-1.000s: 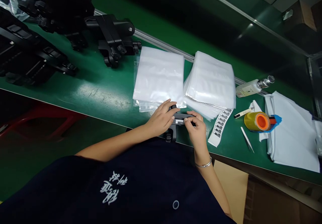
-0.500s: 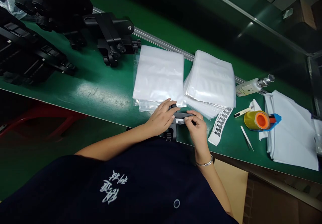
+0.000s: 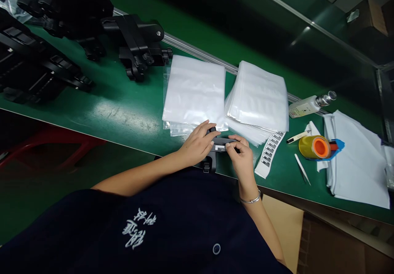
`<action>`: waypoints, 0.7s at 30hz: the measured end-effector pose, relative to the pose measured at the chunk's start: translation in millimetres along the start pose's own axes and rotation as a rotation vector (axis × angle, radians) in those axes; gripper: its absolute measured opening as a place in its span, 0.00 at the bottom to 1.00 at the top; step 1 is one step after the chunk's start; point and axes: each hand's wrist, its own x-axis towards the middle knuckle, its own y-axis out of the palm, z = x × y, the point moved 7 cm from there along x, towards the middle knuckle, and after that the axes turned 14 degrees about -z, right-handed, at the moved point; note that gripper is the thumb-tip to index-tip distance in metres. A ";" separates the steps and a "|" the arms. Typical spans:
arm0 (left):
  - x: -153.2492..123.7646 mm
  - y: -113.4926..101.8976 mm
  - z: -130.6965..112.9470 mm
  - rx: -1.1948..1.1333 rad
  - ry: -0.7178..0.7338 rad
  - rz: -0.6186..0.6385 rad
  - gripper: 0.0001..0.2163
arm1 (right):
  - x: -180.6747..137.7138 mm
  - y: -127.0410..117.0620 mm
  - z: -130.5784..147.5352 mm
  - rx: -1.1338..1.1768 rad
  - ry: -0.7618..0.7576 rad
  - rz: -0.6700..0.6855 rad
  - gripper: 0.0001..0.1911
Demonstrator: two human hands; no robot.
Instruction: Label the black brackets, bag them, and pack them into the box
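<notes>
At the front edge of the green bench lies a black plastic bracket-like part [image 3: 209, 159] with a small white label [image 3: 219, 147] on its flat bar. My left hand [image 3: 197, 144] closes over the left side of this part, fingers bent across it. From the right, my right hand [image 3: 240, 155] grips the bar's end between thumb and fingers, the thumb near the label. Part of the bar is hidden under both hands. Beside my right hand a strip of printed stickers [image 3: 268, 155] lies on the bench.
Two stacks of clear plastic bags [image 3: 194, 89] [image 3: 260, 97] lie behind my hands. To the right are a pump bottle [image 3: 303, 107], a cutter knife [image 3: 297, 137], a tape roll [image 3: 314, 147], tweezers [image 3: 302, 169] and white sheets [image 3: 357, 163]. Black assemblies [image 3: 138, 44] stand left.
</notes>
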 end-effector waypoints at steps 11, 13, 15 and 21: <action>-14.1 -22.5 -18.3 0.028 0.402 -0.177 0.13 | -0.7 0.9 4.1 -0.048 -0.056 0.010 0.12; -16.0 -24.3 -22.3 0.090 0.540 -0.146 0.10 | 0.9 -2.5 3.7 -0.056 -0.067 0.029 0.12; -12.3 -26.3 -23.8 0.134 0.638 -0.112 0.10 | 5.6 -13.4 1.1 -0.035 -0.058 0.031 0.11; 16.0 -20.6 -26.4 0.144 0.761 0.173 0.13 | 14.3 -36.9 -9.2 -0.041 -0.113 0.234 0.18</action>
